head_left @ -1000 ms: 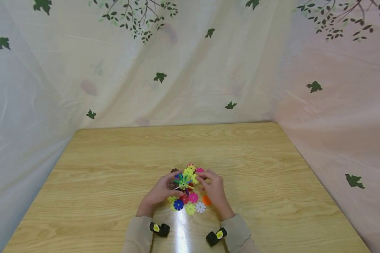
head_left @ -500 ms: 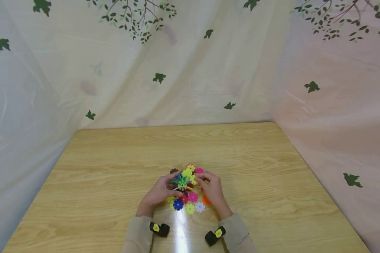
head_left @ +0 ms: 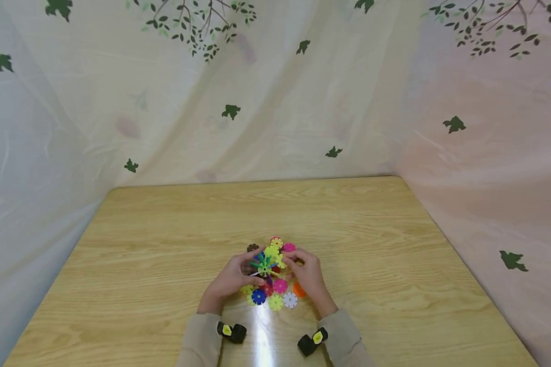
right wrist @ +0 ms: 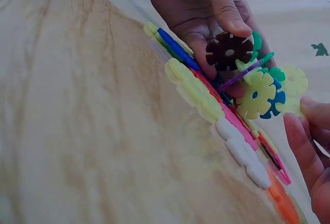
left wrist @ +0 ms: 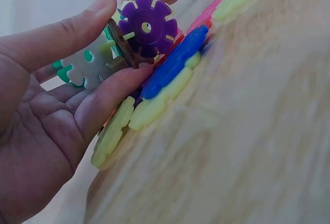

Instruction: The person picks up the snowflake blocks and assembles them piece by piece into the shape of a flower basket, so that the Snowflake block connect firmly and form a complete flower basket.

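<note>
My left hand (head_left: 231, 280) holds a cluster of interlocked plastic snowflake discs (head_left: 265, 267) between thumb and fingers, a little above the table. Its colours include a purple disc (left wrist: 160, 35), a greyish white disc (left wrist: 93, 69) and a dark brown disc (right wrist: 219, 54). From the other side, my right hand (head_left: 309, 275) pinches a pale yellow disc (right wrist: 294, 82) between thumb and index finger. That disc sits against the cluster's right side; whether its slot is joined there, I cannot tell. Beneath both hands lies a pile of loose discs, partly hidden by them.
Loose discs on the wooden table (head_left: 165, 229) include a blue disc (head_left: 255, 294), a pink disc (head_left: 280, 286), a white disc (head_left: 291, 300) and an orange disc (head_left: 298, 290). A leaf-printed cloth (head_left: 275, 76) hangs behind and at both sides.
Both hands keep nearly the same position and hold. Only a slight shift of the right hand and of the whole head view shows.
</note>
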The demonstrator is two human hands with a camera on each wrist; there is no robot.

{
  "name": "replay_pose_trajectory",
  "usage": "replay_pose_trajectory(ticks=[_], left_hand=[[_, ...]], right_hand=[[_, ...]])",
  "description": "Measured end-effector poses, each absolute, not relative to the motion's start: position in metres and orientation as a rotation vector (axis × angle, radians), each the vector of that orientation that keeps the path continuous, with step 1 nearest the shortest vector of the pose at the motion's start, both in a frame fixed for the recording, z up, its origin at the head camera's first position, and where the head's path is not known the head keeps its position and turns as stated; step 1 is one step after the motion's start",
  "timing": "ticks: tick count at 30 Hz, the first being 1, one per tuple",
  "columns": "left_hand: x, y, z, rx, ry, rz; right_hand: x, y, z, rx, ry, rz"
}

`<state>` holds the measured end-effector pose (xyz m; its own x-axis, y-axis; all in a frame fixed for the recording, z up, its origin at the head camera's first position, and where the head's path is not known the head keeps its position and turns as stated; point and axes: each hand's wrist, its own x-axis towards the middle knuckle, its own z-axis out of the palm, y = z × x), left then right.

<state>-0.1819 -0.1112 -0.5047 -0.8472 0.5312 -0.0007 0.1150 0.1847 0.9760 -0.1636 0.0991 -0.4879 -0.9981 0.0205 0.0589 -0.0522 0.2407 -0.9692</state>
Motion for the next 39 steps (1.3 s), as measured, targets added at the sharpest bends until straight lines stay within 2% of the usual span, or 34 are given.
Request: replay_pose_trajectory(ticks=[8,21,31,39], left_hand=[[-0.181,-0.111,-0.504,0.611,2.126,1.704],[-0.183,-0.108,-0.507,0.581,2.137,1.711],[-0.183,-0.108,-0.505,0.524,2.041,1.824],[-0.183,-0.108,-0.501,0.586,1.934,1.852]], right_hand=[[-0.167,0.102,-0.504,0.088,-2.395,1.910],[-0.168,0.104,-0.506,-0.019,-2.340,2.064],[-0.166,0.097,-0.499,0.059,-2.323,2.032],[-0.167,0.095,-0.502,0.032,-2.188,2.049]])
